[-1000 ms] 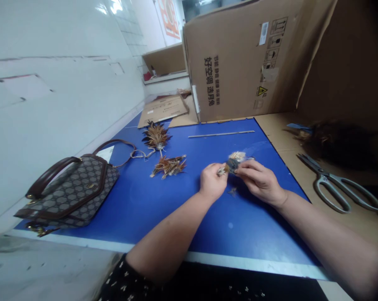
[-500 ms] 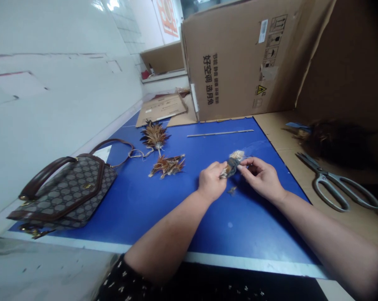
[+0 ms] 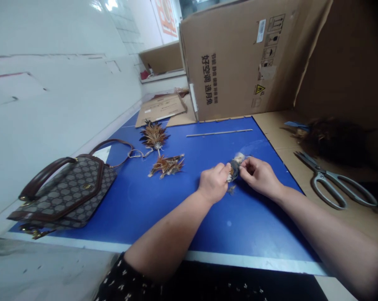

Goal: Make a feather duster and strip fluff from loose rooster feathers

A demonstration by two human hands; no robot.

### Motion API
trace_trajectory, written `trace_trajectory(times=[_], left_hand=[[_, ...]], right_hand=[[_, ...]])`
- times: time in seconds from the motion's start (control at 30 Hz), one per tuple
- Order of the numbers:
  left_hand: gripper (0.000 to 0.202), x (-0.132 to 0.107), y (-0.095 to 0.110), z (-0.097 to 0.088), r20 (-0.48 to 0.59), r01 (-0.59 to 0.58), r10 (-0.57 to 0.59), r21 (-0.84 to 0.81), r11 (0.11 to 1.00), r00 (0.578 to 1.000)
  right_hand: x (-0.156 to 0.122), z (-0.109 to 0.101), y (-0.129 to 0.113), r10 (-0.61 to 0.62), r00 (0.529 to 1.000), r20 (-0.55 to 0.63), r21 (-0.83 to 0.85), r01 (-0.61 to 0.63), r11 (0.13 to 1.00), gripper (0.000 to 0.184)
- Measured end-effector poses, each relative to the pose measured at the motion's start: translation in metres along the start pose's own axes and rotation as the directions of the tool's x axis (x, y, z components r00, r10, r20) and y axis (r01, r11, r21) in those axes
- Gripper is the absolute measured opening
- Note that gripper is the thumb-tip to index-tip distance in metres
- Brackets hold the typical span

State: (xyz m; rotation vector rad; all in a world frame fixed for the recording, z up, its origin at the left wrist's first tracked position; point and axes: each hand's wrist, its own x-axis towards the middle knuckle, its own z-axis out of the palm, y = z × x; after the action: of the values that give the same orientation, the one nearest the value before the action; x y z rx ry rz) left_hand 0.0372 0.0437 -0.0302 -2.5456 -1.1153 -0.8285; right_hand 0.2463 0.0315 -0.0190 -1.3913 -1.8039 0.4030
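Observation:
My left hand (image 3: 213, 182) and my right hand (image 3: 259, 175) meet over the blue table top (image 3: 163, 196), both pinched on a small bundle of feathers (image 3: 235, 164) held between them. The bundle is grey, brown and pale at its tip. A tiny feather scrap (image 3: 231, 190) lies on the blue surface just below the hands. Two finished brown feather clusters lie farther left, one fanned (image 3: 154, 136) and one flat (image 3: 168, 164).
A patterned brown handbag (image 3: 63, 192) sits at the left table edge. A thin stick (image 3: 219, 133) lies at the back. Large scissors (image 3: 333, 182) and a dark feather pile (image 3: 331, 136) rest on cardboard at right. A big cardboard box (image 3: 239, 58) stands behind.
The hands have drawn closer together around the feather bundle, and the right hand's fingers have curled onto it. The view has shifted slightly.

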Motion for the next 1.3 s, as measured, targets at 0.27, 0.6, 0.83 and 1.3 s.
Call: trace_trajectory(times=[0.27,0.6,0.83,1.3], left_hand=[[0.033,0.007,0.0,-0.004,0.092,-0.14,0.126,0.161,0.977,0.988],[0.036,0.007,0.003,-0.003,0.151,-0.007,0.004,0.017,1.0,0.989],[0.025,0.007,-0.001,0.001,0.03,0.275,-0.277,-0.257,0.926,0.96],[0.038,0.004,-0.002,0.005,0.005,0.208,-0.214,-0.249,0.946,0.977]], right_hand=[[0.01,-0.018,0.001,-0.047,0.978,0.205,-0.275,0.104,0.956,0.011],[0.011,-0.025,0.011,-0.117,0.968,0.22,-0.211,0.164,0.964,0.016],[0.007,-0.008,0.017,0.001,0.999,0.044,0.144,-0.007,0.99,0.024],[-0.002,0.002,-0.005,0.051,0.992,-0.119,0.278,-0.016,0.961,0.031]])
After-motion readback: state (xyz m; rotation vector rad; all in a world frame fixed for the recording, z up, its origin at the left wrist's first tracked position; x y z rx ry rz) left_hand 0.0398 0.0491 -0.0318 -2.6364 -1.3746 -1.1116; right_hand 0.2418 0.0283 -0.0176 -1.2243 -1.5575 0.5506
